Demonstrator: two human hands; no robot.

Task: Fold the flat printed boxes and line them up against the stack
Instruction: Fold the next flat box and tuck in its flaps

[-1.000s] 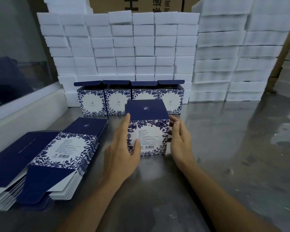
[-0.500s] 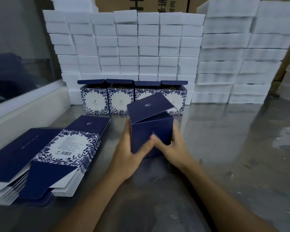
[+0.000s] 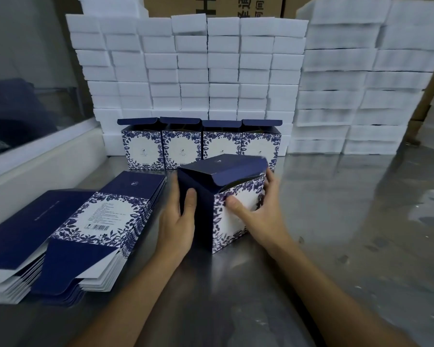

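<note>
Navy-and-white printed box (image 3: 226,196) stood on the steel table (image 3: 336,221), just in front of the row of four folded boxes (image 3: 201,144) set against the white stack (image 3: 198,71). Left hand (image 3: 178,221) gripped its navy side w/ thumb; right hand (image 3: 258,211) clasped the floral face, prob. to steady it. Lid flap half raised. Flat blanks (image 3: 85,226) lay at left.

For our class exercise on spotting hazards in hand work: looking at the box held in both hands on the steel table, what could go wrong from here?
1. The held box has its top flap loose and raised; sliding it back could catch it on the row of four folded boxes.
2. The left hand and right hand squeeze thin card walls; too firm a grip might crease them.
3. The left forearm lies close to the pile of flat boxes and may nudge it askew.
</note>
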